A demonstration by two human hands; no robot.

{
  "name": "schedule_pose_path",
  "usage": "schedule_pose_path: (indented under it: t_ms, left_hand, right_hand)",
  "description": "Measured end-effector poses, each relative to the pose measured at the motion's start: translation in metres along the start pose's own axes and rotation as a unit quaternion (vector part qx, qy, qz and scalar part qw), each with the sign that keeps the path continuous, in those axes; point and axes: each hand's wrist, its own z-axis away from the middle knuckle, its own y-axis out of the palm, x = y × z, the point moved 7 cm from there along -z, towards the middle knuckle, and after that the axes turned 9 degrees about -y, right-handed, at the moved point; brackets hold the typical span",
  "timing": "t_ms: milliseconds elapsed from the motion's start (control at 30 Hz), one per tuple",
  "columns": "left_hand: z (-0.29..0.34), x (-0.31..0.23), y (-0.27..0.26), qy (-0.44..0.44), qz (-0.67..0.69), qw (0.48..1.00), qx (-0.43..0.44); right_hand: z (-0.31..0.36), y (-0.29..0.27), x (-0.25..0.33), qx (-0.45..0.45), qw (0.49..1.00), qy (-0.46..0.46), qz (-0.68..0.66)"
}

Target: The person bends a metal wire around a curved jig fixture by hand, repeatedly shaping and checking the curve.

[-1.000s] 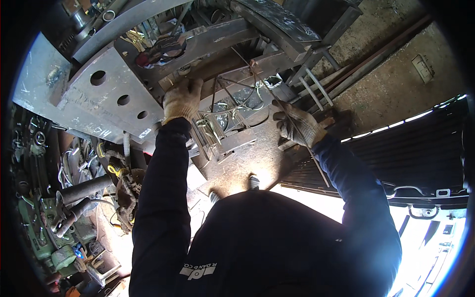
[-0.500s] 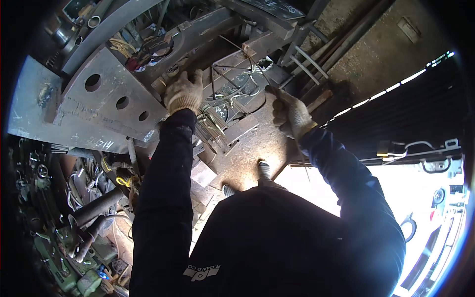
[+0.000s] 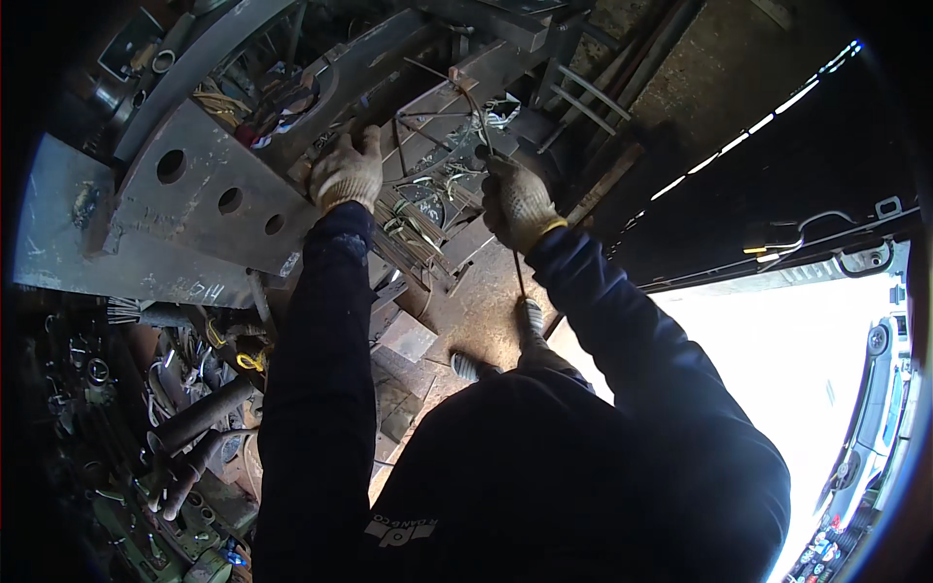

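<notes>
My right hand, in a knitted glove with a yellow cuff edge, is closed round a thin dark metal rod. Its lower end points toward my foot, and its upper part runs up among the steel pieces. My left hand, in a similar glove, lies against the steelwork just past a grey steel plate with round holes. Its thumb stands apart from the fingers, whose tips are partly hidden; nothing shows in its grasp. Between the hands are a bent-rod frame and a bundle of thin metal strips.
A curved steel band and beams lie beyond my hands. Pipes and machine parts crowd the lower left. My feet stand on the brown floor. A dark ribbed panel borders a bright opening at right.
My right hand has moved left and slightly nearer the left hand, and the rod now shows below it. My left hand has shifted little. The view has turned slightly.
</notes>
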Motion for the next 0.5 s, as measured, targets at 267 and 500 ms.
schedule_pose_path:
  t_ms: [267,500]
  left_hand:
    - [-0.001,0.001,0.004,0.052,0.052,0.997,0.008]
    - [-0.002,0.006,0.008,0.025,0.044,0.997,-0.052]
  right_hand:
    - [-0.035,-0.021,0.041,0.086,0.961,-0.034,0.262]
    - [-0.027,-0.004,0.014,-0.02,0.998,-0.011,0.05]
